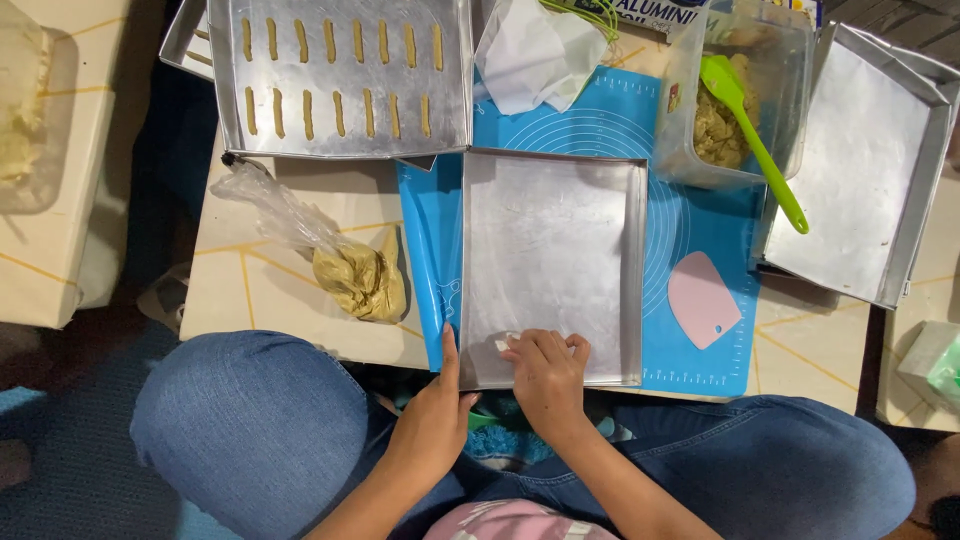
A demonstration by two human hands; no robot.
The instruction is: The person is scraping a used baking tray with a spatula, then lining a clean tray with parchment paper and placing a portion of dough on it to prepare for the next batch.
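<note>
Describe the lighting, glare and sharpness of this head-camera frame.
Head view: even indoor light, soft shadows; the empty baking tray under the right hand shows a dull sheen, no harsh glare; the left hand at its edge is sharp; the piping bag and the tray of piped dough strips are in focus; the frame corners are darker.

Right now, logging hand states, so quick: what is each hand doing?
Left hand: open, flat against the near-left edge of the empty metal tray.
Right hand: fingers curled inside the tray, pinching a small white piece.
</note>
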